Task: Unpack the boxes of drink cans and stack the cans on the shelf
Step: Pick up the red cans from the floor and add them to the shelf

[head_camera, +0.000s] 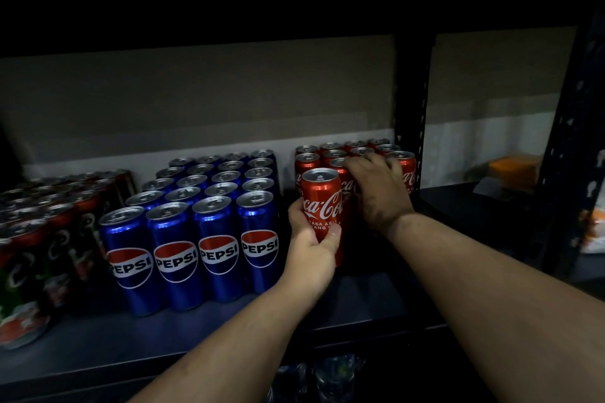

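A red Coca-Cola can (322, 203) stands upright at the front of the red group, and my left hand (311, 252) grips its lower half with the thumb across the label. Just behind it, my right hand (376, 186) wraps over the top of another red Coca-Cola can (346, 188), hiding most of it. Several more red Coca-Cola cans (340, 149) stand in rows behind, toward the back wall. All rest on the dark shelf board (229, 321).
A block of several blue Pepsi cans (209, 206) stands left of the red ones. Dark red-and-green cans (39, 239) fill the far left. A black shelf upright (412, 114) rises right of the red cans, with orange items (514, 167) beyond it.
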